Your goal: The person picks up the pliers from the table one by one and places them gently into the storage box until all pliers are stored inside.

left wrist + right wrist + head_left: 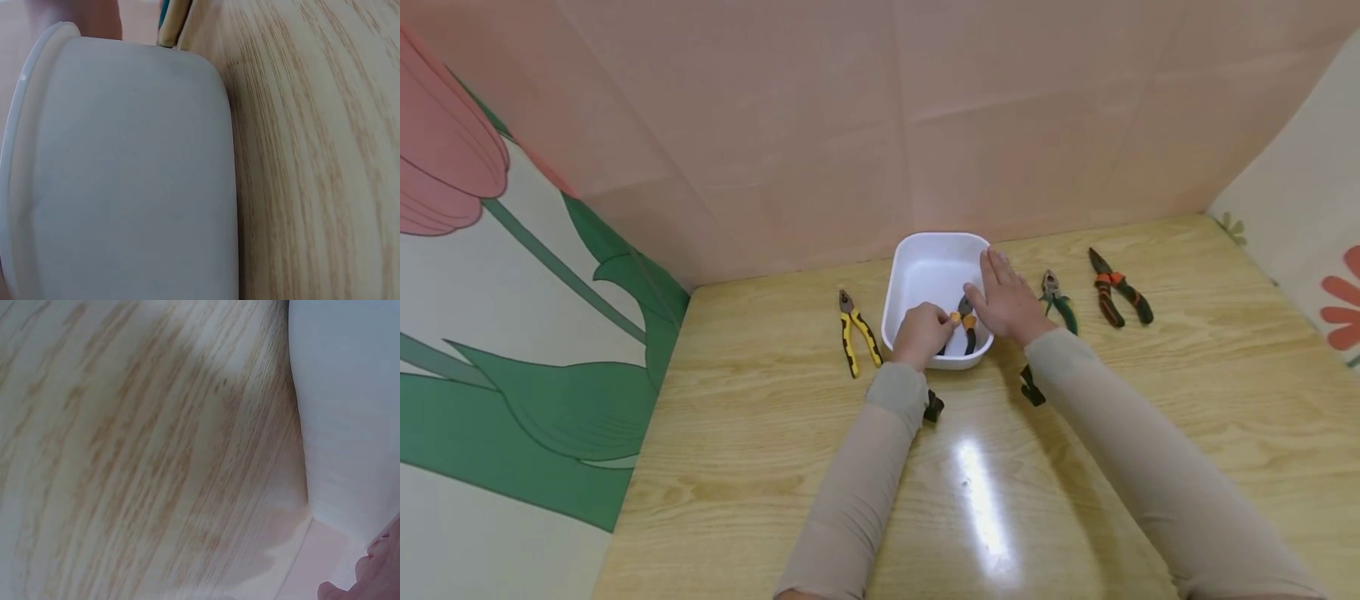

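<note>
Fingers (942, 317) on pliers (970, 333) in a white tray (925, 275)

Thumb and fingertips of the left hand (919, 335) pinch the orange grip of the pliers' left handle. The pliers are in the tray's near end, head pointing far, black handle ends toward near, the left one partly behind the hand; whether they touch the tray's floor I cannot tell. The right hand (1009, 302) rests along the right rim, its fingers straight and close together, the thumb apart, toward the inside. Light sleeves (850, 492) cover the arms. Left of the tray, yellow pliers (847, 335) lie on the tabletop (760, 400). On the right lie green pliers (1053, 292), partly behind the right hand, and farther right, red pliers (1105, 289). Beyond the far edge is a pink backdrop (775, 125).
</note>
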Tool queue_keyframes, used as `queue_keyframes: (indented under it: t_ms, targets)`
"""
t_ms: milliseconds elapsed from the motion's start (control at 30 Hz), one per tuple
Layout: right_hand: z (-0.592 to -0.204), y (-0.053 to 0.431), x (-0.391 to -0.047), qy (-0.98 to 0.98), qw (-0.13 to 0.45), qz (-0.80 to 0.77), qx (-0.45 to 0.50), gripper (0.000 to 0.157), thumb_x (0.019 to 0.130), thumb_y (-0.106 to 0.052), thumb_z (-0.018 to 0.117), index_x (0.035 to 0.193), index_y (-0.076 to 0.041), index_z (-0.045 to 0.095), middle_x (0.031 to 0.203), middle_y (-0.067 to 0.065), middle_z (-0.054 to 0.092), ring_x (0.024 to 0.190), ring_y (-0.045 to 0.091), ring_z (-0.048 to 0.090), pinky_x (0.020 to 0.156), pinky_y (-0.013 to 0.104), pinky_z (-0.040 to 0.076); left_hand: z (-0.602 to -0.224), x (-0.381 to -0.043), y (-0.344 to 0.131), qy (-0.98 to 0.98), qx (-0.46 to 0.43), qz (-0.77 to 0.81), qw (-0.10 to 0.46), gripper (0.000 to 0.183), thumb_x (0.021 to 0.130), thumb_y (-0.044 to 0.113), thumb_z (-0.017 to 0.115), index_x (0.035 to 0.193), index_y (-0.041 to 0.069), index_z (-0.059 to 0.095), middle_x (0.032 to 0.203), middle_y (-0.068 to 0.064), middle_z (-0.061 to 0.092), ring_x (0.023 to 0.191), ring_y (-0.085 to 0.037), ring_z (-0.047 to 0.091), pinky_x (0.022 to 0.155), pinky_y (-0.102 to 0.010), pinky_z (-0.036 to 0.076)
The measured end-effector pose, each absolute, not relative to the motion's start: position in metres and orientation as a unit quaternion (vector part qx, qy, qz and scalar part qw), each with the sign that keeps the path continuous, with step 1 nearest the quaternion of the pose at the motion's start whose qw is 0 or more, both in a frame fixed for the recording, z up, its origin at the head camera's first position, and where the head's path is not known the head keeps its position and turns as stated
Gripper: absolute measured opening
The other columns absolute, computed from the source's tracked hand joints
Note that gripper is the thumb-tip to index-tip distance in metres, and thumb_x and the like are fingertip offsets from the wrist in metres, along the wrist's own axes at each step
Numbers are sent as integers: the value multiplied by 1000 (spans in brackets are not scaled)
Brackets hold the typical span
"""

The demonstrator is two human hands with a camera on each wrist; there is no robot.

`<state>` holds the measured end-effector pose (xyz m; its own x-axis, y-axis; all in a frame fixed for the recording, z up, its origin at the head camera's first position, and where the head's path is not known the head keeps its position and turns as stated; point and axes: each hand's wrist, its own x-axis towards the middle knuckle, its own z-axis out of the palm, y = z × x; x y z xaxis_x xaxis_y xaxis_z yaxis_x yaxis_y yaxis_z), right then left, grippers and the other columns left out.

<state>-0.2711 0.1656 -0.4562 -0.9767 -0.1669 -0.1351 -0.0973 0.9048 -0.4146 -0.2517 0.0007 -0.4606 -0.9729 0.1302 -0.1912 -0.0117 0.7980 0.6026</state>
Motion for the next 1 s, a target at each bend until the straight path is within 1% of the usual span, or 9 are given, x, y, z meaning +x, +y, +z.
queue_keyframes:
  t_ms: [200,300,600,800,1000]
  targets:
    - [-456,166,-271,972,85,-207,-67,78,109,-49,21,159,-1,-13,167,17,-18,154,35,-14,123,59,1,-460,-252,1,944,39,308,111,24,99,30,68,109,11,77,105,0,75,93,-13,67,87,-30,54]
    - [-456,166,-272,972,85,-209,-66,78,108,-50,22,159,-1,-12,167,17,-17,154,35,-14,123,59,1,-460,-252,1,944,39,308,111,24,99,30,68,110,10,76,106,-1,75,95,-15,67,88,-32,55]
    - [-457,167,-273,973,84,-207,-65,79,108,-51,23,159,-1,-12,167,17,-17,154,35,-13,123,59,2,-457,-250,4,943,24,310,117,25,100,32,64,108,11,75,105,-1,74,93,-16,66,87,-33,54]
    - [-457,166,-272,972,87,-208,-63,79,108,-52,22,159,-3,-13,167,16,-18,154,34,-14,123,58,1,-455,-248,3,940,9,319,117,28,102,35,59,110,11,72,106,-2,72,93,-17,64,86,-34,54]
    - [-459,166,-272,972,85,-208,-63,79,108,-51,22,159,-3,-13,167,16,-17,154,34,-14,123,57,-1,-457,-248,3,936,-2,334,109,27,103,35,58,112,13,70,105,0,71,91,-15,64,85,-35,55]
